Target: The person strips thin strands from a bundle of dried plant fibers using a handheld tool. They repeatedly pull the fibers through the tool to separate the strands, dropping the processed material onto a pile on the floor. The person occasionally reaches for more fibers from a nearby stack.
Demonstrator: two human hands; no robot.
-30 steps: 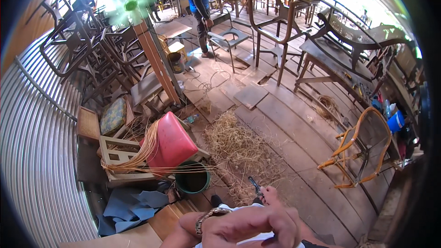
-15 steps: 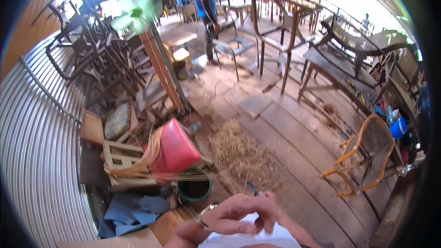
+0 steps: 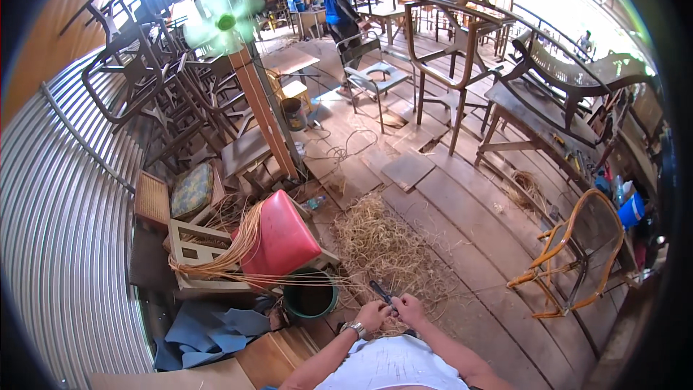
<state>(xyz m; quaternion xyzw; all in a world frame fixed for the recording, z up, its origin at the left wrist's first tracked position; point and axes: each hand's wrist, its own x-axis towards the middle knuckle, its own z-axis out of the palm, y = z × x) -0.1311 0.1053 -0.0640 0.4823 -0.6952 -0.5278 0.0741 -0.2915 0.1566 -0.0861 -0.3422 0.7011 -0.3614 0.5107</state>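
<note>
My left hand (image 3: 372,315), a metal watch on its wrist, is closed low in front of me, its fingertips meeting the right hand. What its fingers pinch is too small to make out. My right hand (image 3: 409,309) is closed around a dark-handled tool (image 3: 380,290) that points up and left; whether it is a knife or another tool I cannot tell. Long tan cane strands (image 3: 249,235) drape over a red cushioned seat (image 3: 278,238) and trail right toward my hands. A dark green bucket (image 3: 310,297) stands left of my hands. Thin shavings (image 3: 375,245) lie heaped on the floor ahead.
A small rattan chair (image 3: 577,253) stands at the right, near a blue pail (image 3: 630,209). Stacked chair frames (image 3: 137,65) fill the left behind a wooden post (image 3: 260,108). A person in blue (image 3: 338,0) is beyond a metal-framed chair (image 3: 379,76). Blue sheets (image 3: 209,332) lie lower left.
My left hand has come down from a raised, blurred position to meet the right hand. The person in blue has turned and moved slightly right. The view has shifted a little.
</note>
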